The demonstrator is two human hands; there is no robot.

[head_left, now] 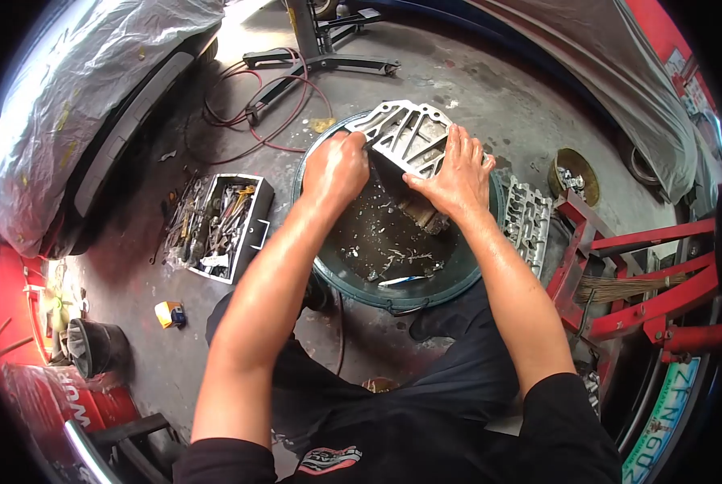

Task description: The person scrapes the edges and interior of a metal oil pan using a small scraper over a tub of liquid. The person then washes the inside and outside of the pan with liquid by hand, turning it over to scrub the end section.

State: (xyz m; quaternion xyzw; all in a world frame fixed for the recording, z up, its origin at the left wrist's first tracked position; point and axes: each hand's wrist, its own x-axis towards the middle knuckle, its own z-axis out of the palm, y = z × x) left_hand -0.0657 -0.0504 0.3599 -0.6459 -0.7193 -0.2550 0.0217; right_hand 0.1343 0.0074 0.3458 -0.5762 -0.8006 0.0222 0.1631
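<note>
A ribbed bare-metal engine casting (pixel 409 133) stands tilted over a round green basin (pixel 363 292) of dark, murky liquid. My right hand (pixel 460 176) grips the casting's right side, fingers laid along its far edge and the thumb on the near edge. At the left edge, my left hand (pixel 338 171) is closed in a fist; a small dark piece shows beside its fingers, but what it holds is hidden. Below the casting sits a brownish block-like thing (pixel 423 214), partly in the liquid. A slim white-and-blue object (pixel 404 281) floats near the basin's front, among pale flecks.
Left of the basin is a box of hand tools (pixel 233 222), with loose wrenches (pixel 185 222) beside it. A cylinder head (pixel 528 218) lies to the right, near a bowl of small parts (pixel 575 179) and a red steel frame (pixel 619 274). A red hose (pixel 303 97) coils behind.
</note>
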